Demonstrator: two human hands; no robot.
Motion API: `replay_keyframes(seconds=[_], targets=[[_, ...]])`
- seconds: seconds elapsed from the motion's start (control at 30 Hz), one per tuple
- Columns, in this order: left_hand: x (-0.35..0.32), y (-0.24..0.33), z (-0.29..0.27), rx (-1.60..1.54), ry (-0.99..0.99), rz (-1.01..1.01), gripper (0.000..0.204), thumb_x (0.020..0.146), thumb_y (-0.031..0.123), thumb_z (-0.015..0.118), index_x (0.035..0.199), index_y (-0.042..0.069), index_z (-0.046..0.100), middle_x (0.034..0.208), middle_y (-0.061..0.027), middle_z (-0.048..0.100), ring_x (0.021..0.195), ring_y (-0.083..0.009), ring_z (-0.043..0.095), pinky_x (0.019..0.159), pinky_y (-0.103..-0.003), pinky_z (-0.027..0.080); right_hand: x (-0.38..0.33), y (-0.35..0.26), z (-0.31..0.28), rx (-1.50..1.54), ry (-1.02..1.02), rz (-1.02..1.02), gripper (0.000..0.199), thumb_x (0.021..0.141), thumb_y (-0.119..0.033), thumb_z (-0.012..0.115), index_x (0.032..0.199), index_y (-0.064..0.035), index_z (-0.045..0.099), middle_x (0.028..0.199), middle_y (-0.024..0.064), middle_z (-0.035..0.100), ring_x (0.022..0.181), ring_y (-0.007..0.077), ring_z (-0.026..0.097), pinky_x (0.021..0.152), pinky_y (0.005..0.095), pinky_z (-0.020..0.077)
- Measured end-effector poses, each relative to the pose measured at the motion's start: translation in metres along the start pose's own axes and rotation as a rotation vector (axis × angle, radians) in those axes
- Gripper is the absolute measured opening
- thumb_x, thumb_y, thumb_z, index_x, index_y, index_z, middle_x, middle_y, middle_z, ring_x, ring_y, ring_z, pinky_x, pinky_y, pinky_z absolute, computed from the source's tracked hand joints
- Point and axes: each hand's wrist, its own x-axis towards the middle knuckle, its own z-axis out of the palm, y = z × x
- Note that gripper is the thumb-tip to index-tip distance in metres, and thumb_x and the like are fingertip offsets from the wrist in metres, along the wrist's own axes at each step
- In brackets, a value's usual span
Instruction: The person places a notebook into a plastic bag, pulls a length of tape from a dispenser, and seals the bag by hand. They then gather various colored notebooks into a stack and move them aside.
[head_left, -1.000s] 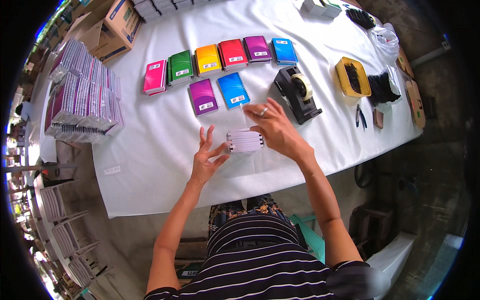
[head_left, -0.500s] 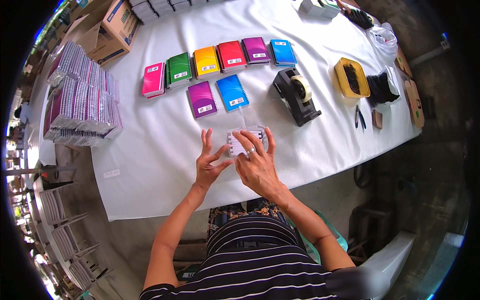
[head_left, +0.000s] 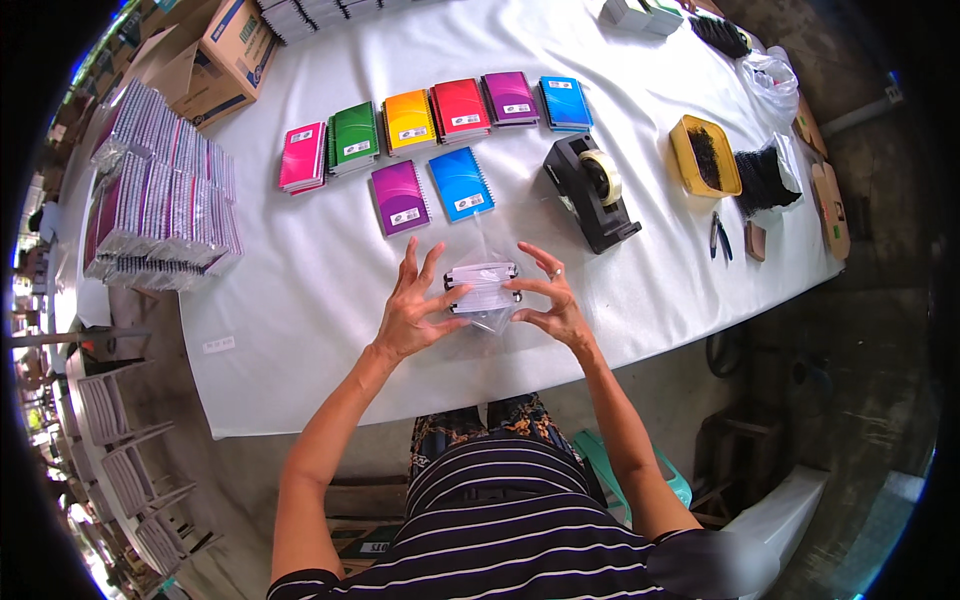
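Note:
A small stack of spiral notebooks (head_left: 480, 291) in a clear plastic bag lies on the table before me, with white page edges upward and dark coils at both ends. My left hand (head_left: 412, 308) presses its left end with thumb and index finger, the other fingers spread. At the opposite end, my right hand (head_left: 556, 300), with a ring on one finger, holds the stack in a similar way. Loose clear film spreads around the bundle. Just beyond lie a purple notebook (head_left: 402, 196) and a blue notebook (head_left: 461, 184).
Pink, green, yellow, red, purple and blue notebook piles (head_left: 408, 118) form a row farther back. Right of centre stands a black tape dispenser (head_left: 590, 195). Beyond it are a yellow tub (head_left: 720, 160) and pliers (head_left: 719, 236). Wrapped notebook stacks (head_left: 165, 195) and a cardboard box (head_left: 230, 60) occupy the left.
My right hand has moved off the top of the stack to its right end, and my left hand has come against the left end. The stack's top shows more fully under the film.

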Motion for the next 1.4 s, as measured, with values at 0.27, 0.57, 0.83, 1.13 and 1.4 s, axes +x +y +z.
replay_keyframes(seconds=[0.27, 0.57, 0.83, 1.13, 1.4], targets=[[0.001, 0.001, 0.012, -0.015, 0.081, 0.000, 0.047, 0.061, 0.024, 0.086, 0.105, 0.032, 0.074, 0.153, -0.0069, 0.033, 0.145, -0.0386, 0.014, 0.115, -0.050, 0.026, 0.001, -0.001, 0.016, -0.018, 0.084, -0.063, 0.042, 0.066, -0.020, 0.083, 0.106, -0.0223, 0.073, 0.142, 0.0112, 0.046, 0.132, 0.0311, 0.037, 0.106, 0.0465, 0.0338], [0.013, 0.014, -0.006, 0.162, -0.028, -0.020, 0.032, 0.070, 0.029, 0.081, 0.102, 0.031, 0.075, 0.145, -0.0006, 0.046, 0.145, -0.0377, 0.014, 0.114, -0.049, 0.029, 0.015, -0.016, 0.012, 0.002, 0.063, -0.062, 0.024, 0.069, -0.019, 0.081, 0.092, -0.0150, 0.074, 0.129, 0.0099, 0.055, 0.118, 0.0282, 0.052, 0.100, 0.0438, 0.0371], [0.035, 0.013, -0.017, -0.078, -0.064, -0.114, 0.033, 0.072, 0.021, 0.080, 0.104, 0.028, 0.075, 0.141, 0.0023, 0.050, 0.146, -0.0310, 0.012, 0.115, -0.049, 0.026, 0.032, -0.029, 0.002, -0.278, 0.028, -0.100, 0.018, 0.069, -0.017, 0.081, 0.084, -0.0129, 0.073, 0.108, 0.0030, 0.066, 0.104, 0.0207, 0.059, 0.098, 0.0422, 0.0361], [0.044, 0.003, -0.001, -0.594, -0.004, -0.313, 0.059, 0.069, 0.014, 0.081, 0.125, 0.016, 0.064, 0.139, -0.0004, 0.053, 0.144, -0.0276, 0.023, 0.113, -0.041, 0.029, 0.052, -0.031, -0.002, 0.053, -0.007, 0.207, 0.025, 0.068, -0.017, 0.083, 0.086, -0.0058, 0.070, 0.088, 0.0000, 0.064, 0.095, 0.0135, 0.058, 0.091, 0.0326, 0.0365], [0.080, -0.022, -0.023, -0.973, -0.699, -0.560, 0.048, 0.078, 0.019, 0.074, 0.121, 0.001, 0.063, 0.136, -0.0095, 0.055, 0.136, -0.0219, 0.040, 0.116, -0.038, 0.022, 0.057, -0.025, -0.002, 0.391, -0.104, 0.509, 0.019, 0.064, -0.007, 0.077, 0.083, -0.0068, 0.075, 0.082, -0.0023, 0.055, 0.086, 0.0114, 0.051, 0.074, 0.0260, 0.0334]])
